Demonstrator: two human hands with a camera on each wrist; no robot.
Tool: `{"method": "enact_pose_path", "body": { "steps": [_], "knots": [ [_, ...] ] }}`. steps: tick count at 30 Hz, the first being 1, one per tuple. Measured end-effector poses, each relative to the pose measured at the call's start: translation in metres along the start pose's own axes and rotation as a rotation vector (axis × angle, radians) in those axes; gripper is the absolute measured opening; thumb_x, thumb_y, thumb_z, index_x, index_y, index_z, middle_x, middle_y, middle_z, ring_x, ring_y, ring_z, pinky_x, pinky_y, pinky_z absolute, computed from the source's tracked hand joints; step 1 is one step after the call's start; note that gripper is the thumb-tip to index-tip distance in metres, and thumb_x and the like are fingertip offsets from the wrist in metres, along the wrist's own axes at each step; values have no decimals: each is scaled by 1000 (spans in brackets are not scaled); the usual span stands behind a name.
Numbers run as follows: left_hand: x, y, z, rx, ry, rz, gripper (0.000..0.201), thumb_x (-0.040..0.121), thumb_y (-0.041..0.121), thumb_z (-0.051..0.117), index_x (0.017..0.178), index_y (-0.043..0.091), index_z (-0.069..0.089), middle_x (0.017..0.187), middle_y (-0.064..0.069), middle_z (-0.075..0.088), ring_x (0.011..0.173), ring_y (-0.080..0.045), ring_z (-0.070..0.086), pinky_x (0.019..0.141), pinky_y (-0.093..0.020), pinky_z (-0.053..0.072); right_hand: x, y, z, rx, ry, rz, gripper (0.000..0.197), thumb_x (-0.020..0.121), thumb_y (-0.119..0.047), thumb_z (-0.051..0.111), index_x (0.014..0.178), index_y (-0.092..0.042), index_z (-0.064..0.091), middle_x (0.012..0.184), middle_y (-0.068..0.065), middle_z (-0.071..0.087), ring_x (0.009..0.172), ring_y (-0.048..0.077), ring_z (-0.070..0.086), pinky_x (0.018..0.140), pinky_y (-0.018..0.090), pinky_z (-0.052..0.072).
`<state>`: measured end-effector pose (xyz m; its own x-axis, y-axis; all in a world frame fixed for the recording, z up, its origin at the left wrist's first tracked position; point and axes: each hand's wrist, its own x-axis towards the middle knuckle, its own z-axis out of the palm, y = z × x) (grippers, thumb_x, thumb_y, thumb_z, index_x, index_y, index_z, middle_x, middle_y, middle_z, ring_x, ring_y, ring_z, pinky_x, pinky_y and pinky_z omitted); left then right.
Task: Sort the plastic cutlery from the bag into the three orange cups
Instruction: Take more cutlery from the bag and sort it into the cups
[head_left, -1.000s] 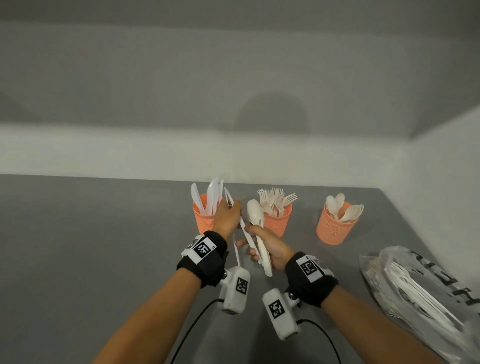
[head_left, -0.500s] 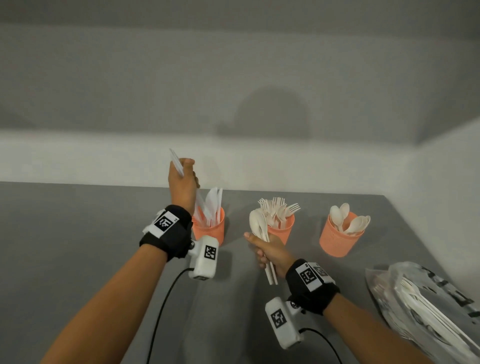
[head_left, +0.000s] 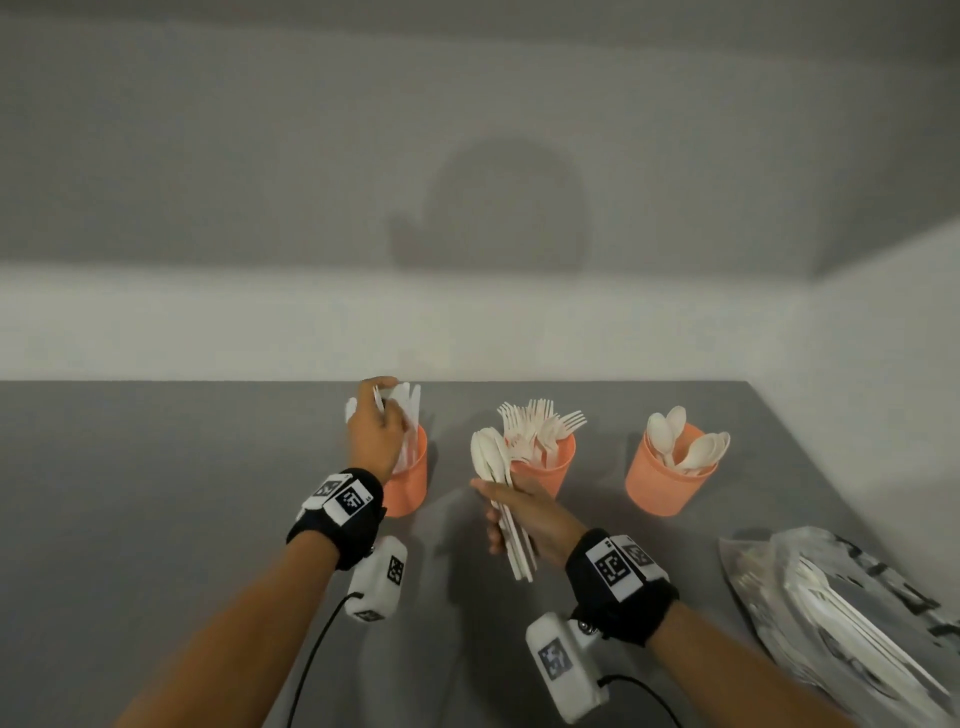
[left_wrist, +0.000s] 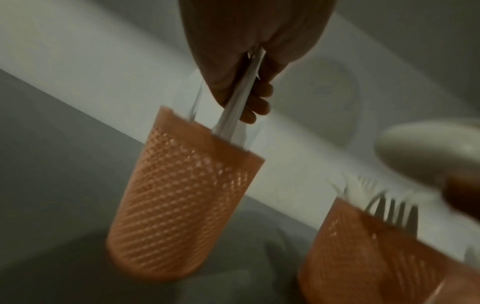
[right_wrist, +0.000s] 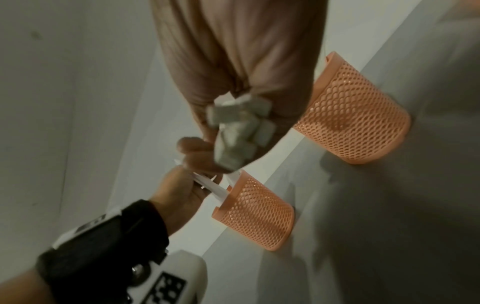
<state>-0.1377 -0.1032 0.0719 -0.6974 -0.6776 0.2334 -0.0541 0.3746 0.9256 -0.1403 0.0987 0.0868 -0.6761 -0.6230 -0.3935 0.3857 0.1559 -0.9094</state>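
Head view: left hand (head_left: 375, 434) is pinching a knife (head_left: 378, 399) above the left cup (head_left: 410, 480), blade end going down into it among other knives. Right hand (head_left: 524, 514) is gripping a bundle of spoons (head_left: 491, 457), bowls up, handles trailing toward the wrist, in front of the fork cup (head_left: 545, 467); spoon cup (head_left: 662, 486) is standing off to its right, bag (head_left: 852, 613) farther right on the table (head_left: 156, 519). Left wrist view: fingers (left_wrist: 255, 102) are curling round the knife, long axis pointing steeply into the cup mouth; picture is blurring. Right wrist view: handle ends are sticking out of the closed fist. Judging ahead: the spoons lie nearer the right hand's cup, rightward.
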Motion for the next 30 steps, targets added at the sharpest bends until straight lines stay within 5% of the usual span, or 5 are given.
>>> {"method": "enact_pose_path", "body": {
  "steps": [12,15,19,24,30],
  "knots": [
    [-18,23,-2,233,84,398,29,92,22,41,106,9,63,108,-1,59,109,-22,52,100,-44,40,3,5,5,-1,93,-72,33,94,-30,51,120,-9,53,49,-3,43,35,6,37,36,17,33],
    [-41,53,-1,-184,-65,96,21,93,20,52,113,15,55,96,10,59,99,-12,57,96,-33,43,0,4,7,103,34,-52,23,95,-36,46,102,-20,60,41,-8,33,35,5,35,38,18,34],
    [-68,57,5,-458,-510,-390,59,75,42,68,121,11,48,111,-12,61,102,-23,60,86,-34,51,-10,-1,12,118,-139,-15,21,95,-35,45,90,-17,55,37,-8,30,31,3,30,34,14,28],
    [-86,59,12,-467,-567,-390,21,87,30,61,80,11,61,86,-18,67,87,-31,65,69,-31,53,-20,0,11,4,-213,21,26,96,-40,41,92,-16,52,48,-6,47,31,3,34,37,15,37],
    [-88,64,21,-276,-534,-285,35,86,40,61,85,5,60,86,-32,63,55,-24,55,52,-29,44,-29,6,2,-8,-107,26,33,97,-45,35,94,-17,52,45,-5,44,36,7,42,48,22,44]
  ]
}}
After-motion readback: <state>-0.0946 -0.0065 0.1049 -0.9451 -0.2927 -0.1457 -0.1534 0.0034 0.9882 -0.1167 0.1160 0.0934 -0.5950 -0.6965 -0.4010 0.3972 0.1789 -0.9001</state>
